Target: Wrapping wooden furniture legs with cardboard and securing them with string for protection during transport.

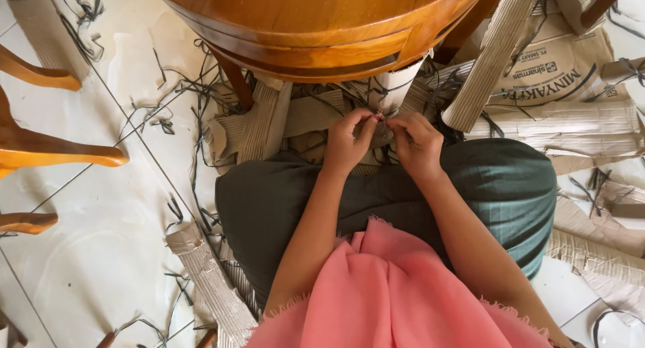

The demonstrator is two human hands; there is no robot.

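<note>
My left hand and my right hand meet over my knees, fingertips pinched together on a small piece of corrugated cardboard between them. Thin dark strips run around that spot; whether the fingers also grip one is too small to tell. Just beyond the hands stands a pale cardboard roll under the round wooden table. My lap is covered by dark green cloth, with a pink scarf hanging in front.
Corrugated cardboard strips and sheets pile up to the right and ahead, and one strip lies at the lower left. Dark thin strips litter the white tiled floor. Wooden chair legs stand at the left.
</note>
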